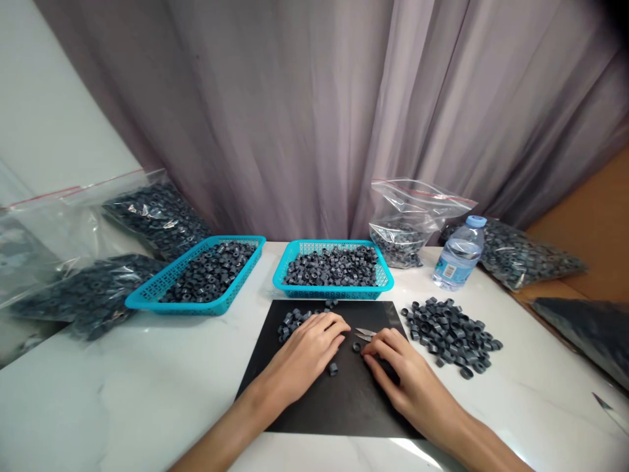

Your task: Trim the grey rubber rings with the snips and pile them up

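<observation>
A black mat [344, 400] lies on the white table in front of me. My left hand [307, 351] rests flat on it, fingers stretched toward a small heap of dark grey rings [293, 321]. My right hand [398, 367] lies on the mat with fingers curled around small metal snips [364, 335], whose blades stick out to the left. One loose ring [333, 369] sits between my hands, and another ring [356, 347] lies just off my right fingertips.
Two turquoise baskets [147, 298] [281, 278] full of rings stand behind the mat. A loose pile of rings [449, 334] lies to the right. Plastic bags of rings [407, 229] [152, 216], a water bottle [459, 255], and a curtain are behind.
</observation>
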### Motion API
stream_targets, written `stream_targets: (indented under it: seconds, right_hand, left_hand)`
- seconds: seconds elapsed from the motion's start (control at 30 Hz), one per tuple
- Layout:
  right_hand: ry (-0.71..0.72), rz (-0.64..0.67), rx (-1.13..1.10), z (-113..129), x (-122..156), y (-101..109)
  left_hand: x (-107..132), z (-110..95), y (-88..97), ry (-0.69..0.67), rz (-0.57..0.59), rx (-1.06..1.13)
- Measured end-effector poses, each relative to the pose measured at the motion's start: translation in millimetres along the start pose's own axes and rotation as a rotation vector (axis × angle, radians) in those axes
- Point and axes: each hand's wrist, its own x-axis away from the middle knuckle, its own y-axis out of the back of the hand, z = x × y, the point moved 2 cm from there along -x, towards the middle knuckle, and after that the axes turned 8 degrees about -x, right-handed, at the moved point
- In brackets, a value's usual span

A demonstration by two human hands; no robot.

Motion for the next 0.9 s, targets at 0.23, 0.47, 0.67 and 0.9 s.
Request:
stream_targets:
  seconds: [0.23, 0.47, 0.67, 0.9]
  right_hand:
    - [0.086, 0.062, 0.154, 7, 1, 4]
    - [0.112, 0.138, 0.181, 11, 1, 2]
    - [0.126, 0.105, 0.166, 12, 2, 2]
    - [0.135, 0.095, 0.145, 14, -1, 5]
  left_hand:
    - [0, 4, 0.2, 0.04, 0.0, -0.021]
    - [4, 5, 3.9, 0.053, -0.063, -0.03]
    - [0, 7, 3.4, 0.116, -0.113, -0.06]
    - [-24, 6, -3.7, 0.26, -0.055, -0.236]
